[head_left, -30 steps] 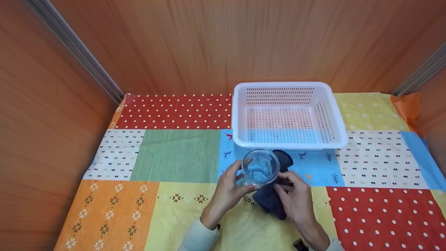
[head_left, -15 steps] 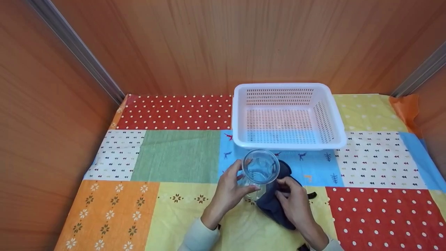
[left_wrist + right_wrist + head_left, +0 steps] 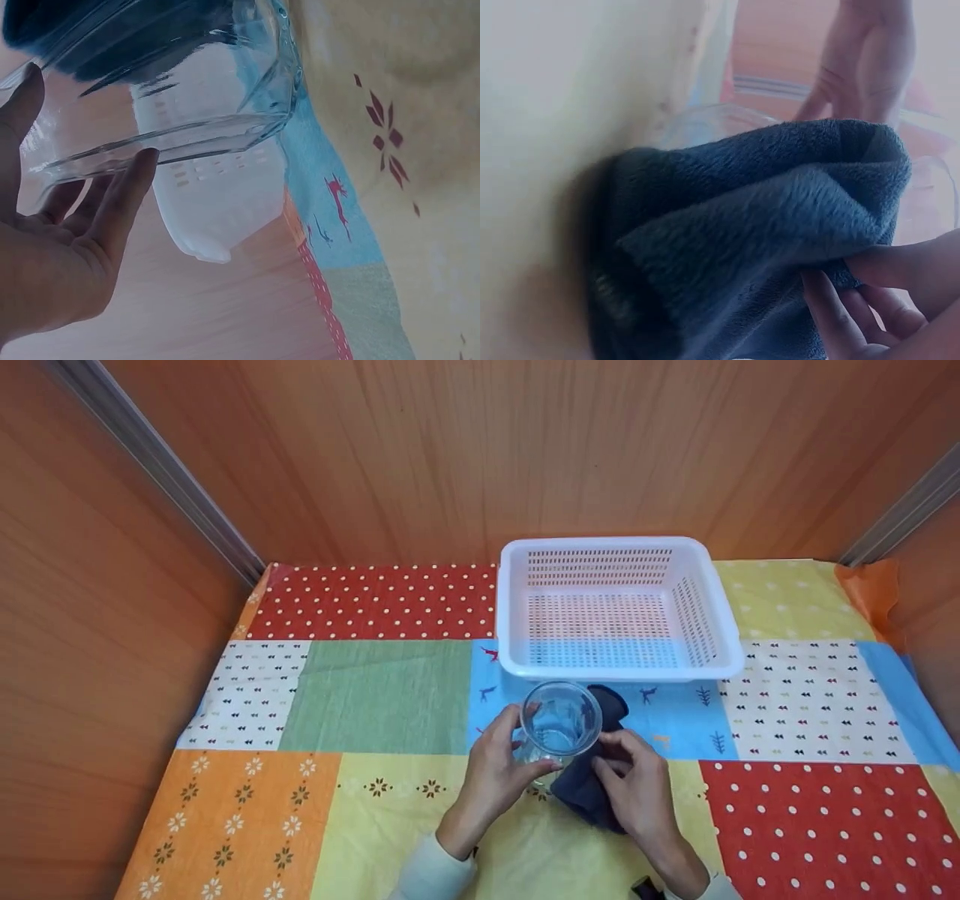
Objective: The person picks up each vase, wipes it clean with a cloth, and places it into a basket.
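Note:
A clear glass jar (image 3: pixel 561 724) tilts with its round mouth toward the head camera, in front of the basket. My left hand (image 3: pixel 495 769) grips it from the left, thumb low on the near side. In the left wrist view the faceted glass wall and base edge of the jar (image 3: pixel 172 142) show above the fingers of my left hand (image 3: pixel 67 255). My right hand (image 3: pixel 637 780) pinches a dark blue cloth (image 3: pixel 581 791) against the jar's right side. Folded and fuzzy, the cloth (image 3: pixel 757 225) hides much of the jar in the right wrist view.
A white perforated plastic basket (image 3: pixel 619 671) stands just beyond the jar, toward the back wall. Underneath lies a patchwork-print tablecloth (image 3: pixel 390 697). Wood-grain panels (image 3: pixel 450 457) enclose the table at the back and both sides.
The right hand and cloth slid down along the jar's side half a second ago, and are now back up near the rim. The left hand and jar have hardly moved.

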A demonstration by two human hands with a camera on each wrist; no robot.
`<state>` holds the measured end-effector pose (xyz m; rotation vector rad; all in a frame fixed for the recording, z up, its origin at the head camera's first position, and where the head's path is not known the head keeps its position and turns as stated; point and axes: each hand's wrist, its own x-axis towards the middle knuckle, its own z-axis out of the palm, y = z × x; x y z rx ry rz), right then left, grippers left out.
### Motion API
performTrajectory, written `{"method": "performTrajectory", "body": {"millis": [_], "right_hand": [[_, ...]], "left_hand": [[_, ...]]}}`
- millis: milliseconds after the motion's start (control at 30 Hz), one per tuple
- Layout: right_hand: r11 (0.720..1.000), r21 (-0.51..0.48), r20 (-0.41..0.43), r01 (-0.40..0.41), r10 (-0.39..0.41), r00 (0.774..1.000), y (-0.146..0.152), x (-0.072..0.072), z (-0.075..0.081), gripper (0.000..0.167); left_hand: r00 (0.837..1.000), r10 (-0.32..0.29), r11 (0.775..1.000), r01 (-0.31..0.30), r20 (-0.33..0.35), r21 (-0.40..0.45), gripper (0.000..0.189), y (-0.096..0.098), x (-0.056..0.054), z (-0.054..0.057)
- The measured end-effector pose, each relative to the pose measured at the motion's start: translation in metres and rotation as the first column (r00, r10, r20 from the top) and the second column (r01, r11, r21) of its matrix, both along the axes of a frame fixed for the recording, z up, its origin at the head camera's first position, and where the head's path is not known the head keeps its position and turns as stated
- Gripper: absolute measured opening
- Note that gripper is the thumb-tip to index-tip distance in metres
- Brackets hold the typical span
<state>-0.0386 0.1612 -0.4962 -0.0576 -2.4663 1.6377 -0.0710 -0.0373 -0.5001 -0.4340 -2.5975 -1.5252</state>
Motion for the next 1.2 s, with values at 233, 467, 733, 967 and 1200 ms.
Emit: {"method": "performTrajectory", "body": {"millis": [233,467,733,967,1200], "right_hand": [[1.0,-0.03,-0.013,0.007,-0.008,1.0,-0.002,0.002,0.014,0.027],[1.0,-0.008,-0.021,-0.004,0.004,1.0,0.003,0.0,0.004,0.027],[0.999,0.03,0.042,-0.029,0.027,0.999,0.007,-0.002,-0.019,0.027],[1.0,-0.022,0.04,0.01,-0.009,0.999,0.002,0.007,-0.013,0.027],[0.999,0.014,-0.054,0.046,-0.046,0.998,-0.009,0.016,-0.003,0.027]], "left_hand": [[0.999,0.034,0.998,-0.036,-0.041,-0.058,0.07,0.004,0.002,0.0],[0.999,0.019,0.999,-0.02,-0.036,-0.047,0.07,0.004,0.001,0.001],[0.997,-0.055,0.998,0.056,0.047,-0.034,0.069,-0.004,-0.001,0.006],[0.988,-0.085,0.996,0.085,0.131,0.005,0.068,-0.007,-0.003,0.008],[0.998,-0.009,1.0,0.009,0.065,-0.007,0.069,-0.002,0.0,0.003]]}}
